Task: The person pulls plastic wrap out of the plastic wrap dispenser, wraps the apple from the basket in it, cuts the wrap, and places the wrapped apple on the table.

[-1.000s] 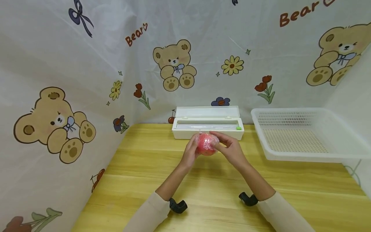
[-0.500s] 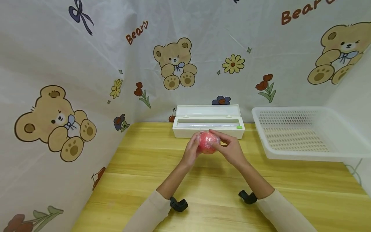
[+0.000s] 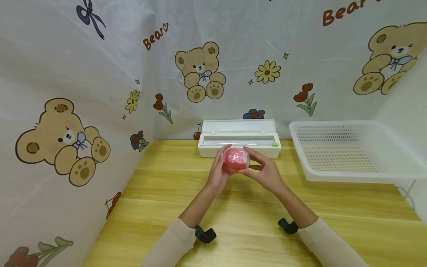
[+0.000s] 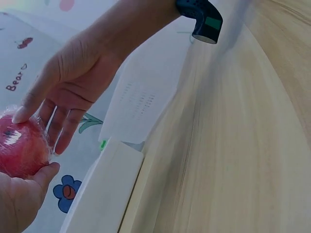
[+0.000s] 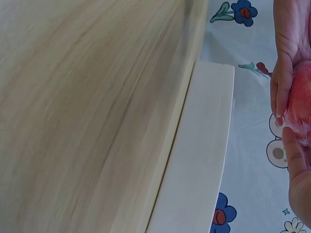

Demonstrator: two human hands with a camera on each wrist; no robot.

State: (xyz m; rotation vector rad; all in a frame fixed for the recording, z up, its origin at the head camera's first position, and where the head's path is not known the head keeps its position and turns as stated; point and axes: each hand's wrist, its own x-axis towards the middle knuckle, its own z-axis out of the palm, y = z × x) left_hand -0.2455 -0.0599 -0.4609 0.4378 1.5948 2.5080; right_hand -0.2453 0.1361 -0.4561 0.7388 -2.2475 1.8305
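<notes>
A red apple (image 3: 236, 160) wrapped in clear, shiny cling film is held above the table in the head view. My left hand (image 3: 217, 173) cups it from the left, its fingers curved round the side. From the right, my right hand (image 3: 268, 173) grips it, thumb at the lower edge and fingers at the upper right. The left wrist view shows the wrapped apple (image 4: 22, 148) between both hands, a dark hollow visible on top under the film. Only part of the apple (image 5: 301, 99) shows in the right wrist view, and the palm side is hidden.
Behind the hands stands a white cling film box (image 3: 207, 152), lid (image 3: 238, 126) raised, with a film roll inside and a green slider (image 3: 275, 144). A white perforated basket (image 3: 350, 177) sits at the right. Patterned cloth (image 3: 233, 33) hangs behind the wooden table (image 3: 156, 200).
The wrapped apple has shifted slightly left and up, and turned in the hands. My right thumb has moved from its front face down to its lower edge.
</notes>
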